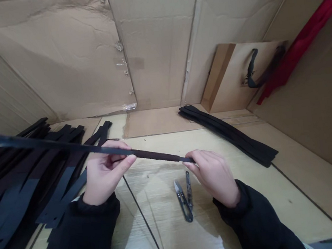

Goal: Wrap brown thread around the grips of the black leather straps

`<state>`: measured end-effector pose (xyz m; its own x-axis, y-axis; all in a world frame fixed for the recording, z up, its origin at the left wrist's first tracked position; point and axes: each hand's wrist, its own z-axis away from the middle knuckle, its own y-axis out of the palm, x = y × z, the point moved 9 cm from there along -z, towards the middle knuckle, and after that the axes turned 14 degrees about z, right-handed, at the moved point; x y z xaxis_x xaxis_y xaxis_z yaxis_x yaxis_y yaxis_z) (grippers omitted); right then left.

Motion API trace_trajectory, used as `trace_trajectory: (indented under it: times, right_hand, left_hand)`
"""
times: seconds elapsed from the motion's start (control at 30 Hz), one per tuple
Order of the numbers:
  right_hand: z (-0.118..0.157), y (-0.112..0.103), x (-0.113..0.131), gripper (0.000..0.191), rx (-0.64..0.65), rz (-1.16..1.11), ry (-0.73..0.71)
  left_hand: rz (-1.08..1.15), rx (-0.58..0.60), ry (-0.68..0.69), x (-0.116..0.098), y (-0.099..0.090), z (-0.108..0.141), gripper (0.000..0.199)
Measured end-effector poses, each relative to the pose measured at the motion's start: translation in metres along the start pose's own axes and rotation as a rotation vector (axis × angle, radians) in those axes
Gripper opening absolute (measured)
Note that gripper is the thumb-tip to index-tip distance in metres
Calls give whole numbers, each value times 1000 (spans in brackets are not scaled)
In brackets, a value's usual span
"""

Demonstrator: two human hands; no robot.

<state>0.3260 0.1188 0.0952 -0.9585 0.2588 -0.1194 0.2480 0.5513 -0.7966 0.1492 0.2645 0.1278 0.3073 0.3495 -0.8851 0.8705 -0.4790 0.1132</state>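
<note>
**A long dark strap (154, 155) held up between two hands**

From here, the work in hand is plainly this one strap, raised just above the bench (156, 236) and running across the person's body. Its far end reaches out past the left hand (107, 175), whose fingers (118, 155) are curled closed around it, thumb on top. The strap's near end stops at the right hand (212, 177), where the fingertips (190, 163) are pressed together, pinching the tip.

Directly below, a pair of black-handled thread snips (184, 204) lies on the bench just beside a slim dark metal piece (188, 189); neither hand touches them. To the left, a heap of similar flat straps (56, 155) spreads across the bench, and a neat bundle of dark straps (228, 134) lies to the right. Beyond stand a paper bag with a black handle (227, 79) and a red strip (298, 41), both against a cardboard wall (53, 61).
</note>
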Motion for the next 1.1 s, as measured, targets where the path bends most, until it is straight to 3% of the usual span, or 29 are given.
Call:
trace_trajectory:
  times: [0.2, 0.37, 0.57, 0.7, 0.9, 0.97, 1.1]
  right_hand:
    - [3, 12, 4, 40, 229, -215, 32]
    - [7, 15, -5, 35, 272, -368, 152]
    - [10, 22, -1, 34, 343, -573, 214]
    - [15, 33, 11, 36, 518, -840, 242]
    - [26, 42, 26, 39, 787, -1151, 250]
    - [22, 36, 27, 36, 744, -1139, 188]
    - [9, 19, 18, 27, 484, -933, 101]
  left_hand:
    - [121, -6, -65, 15, -4, 2, 13]
    - [429, 49, -180, 24, 3, 8, 18]
    - [546, 145, -307, 23, 17, 12, 29]
    - [544, 220, -282, 24, 17, 10, 28]
    - [516, 181, -290, 27, 14, 11, 33]
    - [514, 181, -284, 25, 15, 12, 32]
    - [570, 173, -226, 22, 15, 8, 29]
